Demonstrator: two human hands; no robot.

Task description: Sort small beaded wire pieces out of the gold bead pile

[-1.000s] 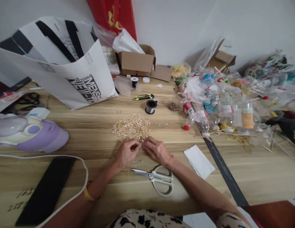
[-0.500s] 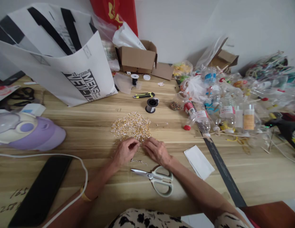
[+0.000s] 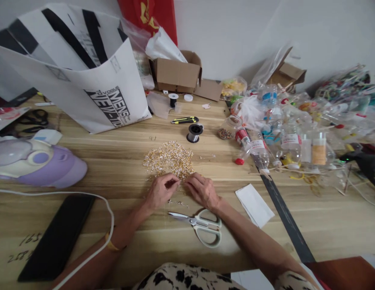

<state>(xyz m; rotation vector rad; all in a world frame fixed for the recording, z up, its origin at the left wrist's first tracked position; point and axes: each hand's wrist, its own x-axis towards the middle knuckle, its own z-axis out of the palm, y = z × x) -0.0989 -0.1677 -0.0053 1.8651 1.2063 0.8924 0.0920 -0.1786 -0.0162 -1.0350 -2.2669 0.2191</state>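
Note:
A heap of small gold and silver beads or rings [image 3: 170, 157] lies on the wooden table. At its near edge, my left hand [image 3: 162, 189] pinches thumb and forefinger together; whatever sits between the fingertips is too small to name. My right hand [image 3: 203, 191] faces it a short gap away, fingers closed, their tips partly hidden. Just below the hands lies a short row of small shiny pieces [image 3: 178, 203]. White-handled scissors [image 3: 197, 225] rest slightly open nearer my body, beside my right wrist.
A wire spool [image 3: 194, 133] and a yellow-black utility knife [image 3: 185, 120] lie beyond the heap. Folded white paper [image 3: 254, 205] is at right, before many plastic bottles [image 3: 291, 145]. A black phone-like slab [image 3: 57, 237], white cable [image 3: 110, 217] and large white bag [image 3: 114, 88] occupy the left.
The whole view has shifted slightly, so everything sits a little further right. Both hands keep nearly the same pose at the heap's near edge.

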